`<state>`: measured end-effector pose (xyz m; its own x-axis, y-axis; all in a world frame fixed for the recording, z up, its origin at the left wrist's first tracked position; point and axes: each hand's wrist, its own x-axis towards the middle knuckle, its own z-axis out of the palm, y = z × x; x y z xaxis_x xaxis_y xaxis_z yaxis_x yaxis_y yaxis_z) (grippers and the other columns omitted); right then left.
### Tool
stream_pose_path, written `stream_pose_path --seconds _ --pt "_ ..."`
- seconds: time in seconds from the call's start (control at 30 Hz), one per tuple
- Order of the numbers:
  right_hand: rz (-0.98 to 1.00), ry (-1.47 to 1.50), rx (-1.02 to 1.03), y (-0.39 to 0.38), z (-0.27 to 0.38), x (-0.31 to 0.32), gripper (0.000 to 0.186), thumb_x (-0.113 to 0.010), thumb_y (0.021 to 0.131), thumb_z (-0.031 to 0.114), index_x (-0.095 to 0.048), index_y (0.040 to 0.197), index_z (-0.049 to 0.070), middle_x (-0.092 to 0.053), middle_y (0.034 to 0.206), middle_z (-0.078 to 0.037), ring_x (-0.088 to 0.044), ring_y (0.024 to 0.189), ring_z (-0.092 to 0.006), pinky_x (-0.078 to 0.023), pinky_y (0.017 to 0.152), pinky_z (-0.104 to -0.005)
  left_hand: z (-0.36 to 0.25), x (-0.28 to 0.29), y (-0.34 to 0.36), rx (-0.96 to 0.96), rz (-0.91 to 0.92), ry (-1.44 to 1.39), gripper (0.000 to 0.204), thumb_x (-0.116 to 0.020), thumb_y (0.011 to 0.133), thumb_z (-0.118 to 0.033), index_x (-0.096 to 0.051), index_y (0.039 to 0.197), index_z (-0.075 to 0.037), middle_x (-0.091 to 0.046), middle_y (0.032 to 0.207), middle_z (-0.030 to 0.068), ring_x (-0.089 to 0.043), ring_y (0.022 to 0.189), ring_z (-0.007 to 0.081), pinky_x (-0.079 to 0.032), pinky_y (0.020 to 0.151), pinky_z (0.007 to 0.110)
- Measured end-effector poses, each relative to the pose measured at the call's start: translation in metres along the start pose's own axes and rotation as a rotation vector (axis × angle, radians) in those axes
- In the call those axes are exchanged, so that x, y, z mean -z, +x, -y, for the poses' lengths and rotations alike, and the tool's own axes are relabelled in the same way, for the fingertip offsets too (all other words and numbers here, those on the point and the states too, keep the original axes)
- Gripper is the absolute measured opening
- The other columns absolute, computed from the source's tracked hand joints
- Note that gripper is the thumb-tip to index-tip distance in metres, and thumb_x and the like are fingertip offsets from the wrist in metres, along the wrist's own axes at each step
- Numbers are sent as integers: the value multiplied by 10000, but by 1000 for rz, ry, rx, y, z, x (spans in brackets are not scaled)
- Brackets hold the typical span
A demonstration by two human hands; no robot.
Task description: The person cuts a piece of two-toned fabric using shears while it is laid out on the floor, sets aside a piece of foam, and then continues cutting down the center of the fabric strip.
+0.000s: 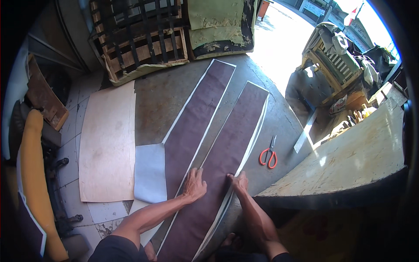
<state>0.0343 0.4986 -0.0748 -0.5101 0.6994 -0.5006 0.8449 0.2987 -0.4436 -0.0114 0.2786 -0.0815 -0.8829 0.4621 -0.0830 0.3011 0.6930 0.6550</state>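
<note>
Two long maroon strips with white edging lie side by side, the left strip (208,89) and the right strip (244,120). My left hand (194,185) rests on the left edge of the right strip with fingers slightly bent and apart. My right hand (235,181) pinches that strip's right edge, where white layers show along the side. Red-handled scissors (268,158) lie to the right of that hand. A pale grey folded piece (149,172) lies beside the left strip.
A plywood sheet (107,144) lies left. A mustard padded piece (34,166) stands at far left. Stripped furniture frames (139,43) and a green panel (220,28) sit behind. A pale board (345,161) borders the right, with a wooden frame (331,70) and metal straightedge (305,131) beyond.
</note>
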Motion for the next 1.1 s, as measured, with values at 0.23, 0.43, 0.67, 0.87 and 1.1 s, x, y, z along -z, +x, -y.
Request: stream_pose_path --seconds 0.23,0.43,0.67,0.87,1.1 --pt "-229 254 67 48 -19 14 485 -761 844 363 -676 1148 -5 -723 1079 -235 -681 1051 -411 -503 940 -478 21 18 -212 212 218 108 778 -704 825 -229 -336 1483 -36 -327 1455 295 -366 1315 498 -325 1102 604" --pt "-441 391 214 86 -21 18 486 -718 901 333 -634 1230 -13 -660 1134 -257 -628 1096 -408 -472 964 -474 22 32 -236 184 139 135 738 -711 827 -215 -378 1461 -38 -353 1432 287 -397 1295 485 -393 1062 579" --pt "-263 -256 749 4 2 -4 680 -705 901 380 -464 1474 105 -385 1525 -214 -377 1407 -402 -373 1081 -589 66 95 -105 -63 -297 170 367 -608 888 -104 -606 1242 -6 -601 1134 170 -583 1066 356 -485 928 459" --pt "127 -461 614 -38 17 -31 865 -704 887 529 -324 1592 204 -188 1668 -195 -125 1550 -436 -202 1162 -719 81 92 -90 65 5 509 632 -698 852 -230 -519 1457 -195 -440 1359 209 -428 1274 420 -438 988 607" --pt "171 -416 564 13 49 -18 761 -687 915 402 -352 1578 233 -192 1673 -173 -139 1551 -422 -205 1156 -732 101 106 -123 220 -77 423 401 -573 902 -52 -514 1299 -50 -592 1071 153 -659 892 337 -572 796 414"
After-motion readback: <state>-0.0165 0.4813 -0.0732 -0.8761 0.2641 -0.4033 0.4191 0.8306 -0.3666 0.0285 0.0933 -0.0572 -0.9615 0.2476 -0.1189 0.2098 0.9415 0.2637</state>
